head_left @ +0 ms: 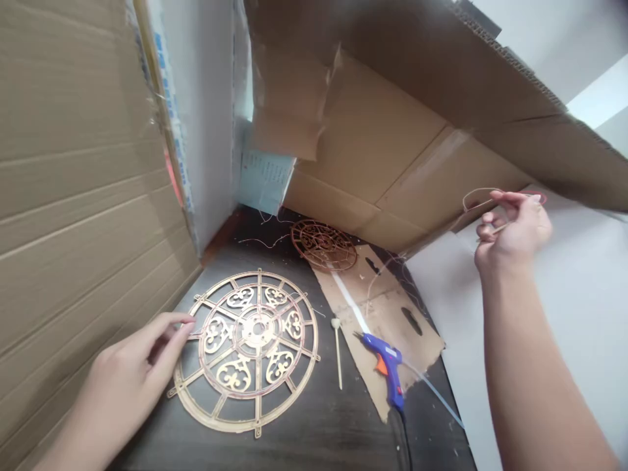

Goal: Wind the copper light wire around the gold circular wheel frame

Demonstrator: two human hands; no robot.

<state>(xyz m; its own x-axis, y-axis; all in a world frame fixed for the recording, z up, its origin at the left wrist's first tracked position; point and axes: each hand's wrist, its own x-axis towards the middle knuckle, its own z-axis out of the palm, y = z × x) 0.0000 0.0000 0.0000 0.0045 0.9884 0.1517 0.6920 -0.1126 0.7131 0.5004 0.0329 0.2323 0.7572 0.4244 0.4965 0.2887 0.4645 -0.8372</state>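
Note:
A large round wooden fretwork disc [252, 350] lies flat on the dark table [314, 432]. My left hand [135, 363] rests at its left rim, fingertips pressed together on the edge of the disc. My right hand [513, 232] is raised at the right, fingers pinched on a thin loop of thread or wire [478, 196] and what looks like a thin stick. A smaller reddish fretwork disc [324, 244] lies further back.
A blue glue gun [387, 366] lies on a torn cardboard piece [387, 314], with a thin wooden stick [337, 353] beside it. Cardboard boxes [73, 196] wall in the left and back. A white sheet [579, 314] covers the right.

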